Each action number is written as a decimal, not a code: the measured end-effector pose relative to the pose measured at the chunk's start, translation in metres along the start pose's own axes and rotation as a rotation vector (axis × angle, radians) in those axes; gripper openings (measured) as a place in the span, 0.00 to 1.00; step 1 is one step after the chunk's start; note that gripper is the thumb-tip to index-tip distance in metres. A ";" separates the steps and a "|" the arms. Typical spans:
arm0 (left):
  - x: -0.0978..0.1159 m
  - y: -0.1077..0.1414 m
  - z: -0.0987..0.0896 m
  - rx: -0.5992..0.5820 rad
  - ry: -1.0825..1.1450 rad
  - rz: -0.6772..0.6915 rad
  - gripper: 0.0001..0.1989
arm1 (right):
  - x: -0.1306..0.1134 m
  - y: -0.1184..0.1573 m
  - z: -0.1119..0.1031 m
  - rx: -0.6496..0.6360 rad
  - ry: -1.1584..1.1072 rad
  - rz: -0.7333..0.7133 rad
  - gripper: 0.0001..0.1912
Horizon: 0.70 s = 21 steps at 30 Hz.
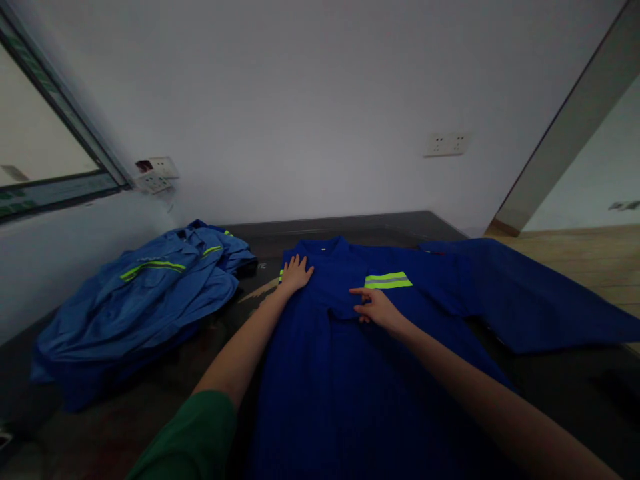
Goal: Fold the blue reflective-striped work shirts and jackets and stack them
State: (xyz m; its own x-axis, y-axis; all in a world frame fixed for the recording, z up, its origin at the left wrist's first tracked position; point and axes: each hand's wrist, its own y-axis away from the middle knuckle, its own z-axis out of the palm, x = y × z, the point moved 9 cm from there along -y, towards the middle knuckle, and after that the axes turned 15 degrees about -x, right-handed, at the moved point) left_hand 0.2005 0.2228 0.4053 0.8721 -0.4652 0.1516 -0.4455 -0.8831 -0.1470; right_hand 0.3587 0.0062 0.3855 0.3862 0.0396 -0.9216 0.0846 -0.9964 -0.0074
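A dark blue garment point(310, 373) lies spread on the dark table, its collar toward the wall. A yellow-green and grey reflective strip point(389, 281) crosses its chest on the right. My left hand point(297, 273) rests flat on the garment near the collar's left side, fingers spread. My right hand point(375, 308) is over the middle of the chest, just below the strip, with its index finger stretched out to the left and the other fingers curled. Nothing shows between the right hand's fingers.
A heap of lighter blue clothes point(165, 287) with yellow-green stripes lies on the left of the dark table point(400, 223). Blue cloth point(540, 300) extends past the table's right edge. Behind stands a pale wall with sockets point(447, 144); a window frame is at upper left.
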 end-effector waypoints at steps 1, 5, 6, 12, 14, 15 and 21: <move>-0.002 0.000 -0.001 -0.007 0.009 -0.021 0.32 | 0.001 0.000 0.000 0.001 0.004 -0.002 0.27; -0.015 -0.005 -0.004 -0.061 0.043 -0.111 0.34 | 0.009 -0.001 0.002 0.013 0.044 0.018 0.27; -0.019 -0.007 -0.006 -0.063 0.047 -0.127 0.34 | 0.010 0.000 0.002 0.021 0.049 0.024 0.27; -0.037 -0.019 -0.013 -0.015 0.062 -0.168 0.34 | 0.015 0.001 0.006 0.008 0.038 0.016 0.27; -0.038 -0.019 -0.016 0.019 0.059 -0.158 0.31 | 0.016 -0.001 0.006 0.001 0.048 0.008 0.27; -0.037 -0.017 -0.019 0.055 0.061 -0.152 0.30 | 0.017 -0.002 0.007 -0.004 0.062 0.011 0.26; 0.001 0.033 -0.055 0.382 0.046 0.096 0.21 | 0.004 0.004 -0.005 0.110 0.467 -0.013 0.19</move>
State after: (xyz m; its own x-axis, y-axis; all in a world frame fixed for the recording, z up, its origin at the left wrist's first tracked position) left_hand 0.1759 0.1899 0.4540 0.8163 -0.5545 0.1619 -0.4097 -0.7533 -0.5145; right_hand 0.3646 0.0028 0.3840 0.7592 0.0567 -0.6483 0.0045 -0.9966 -0.0820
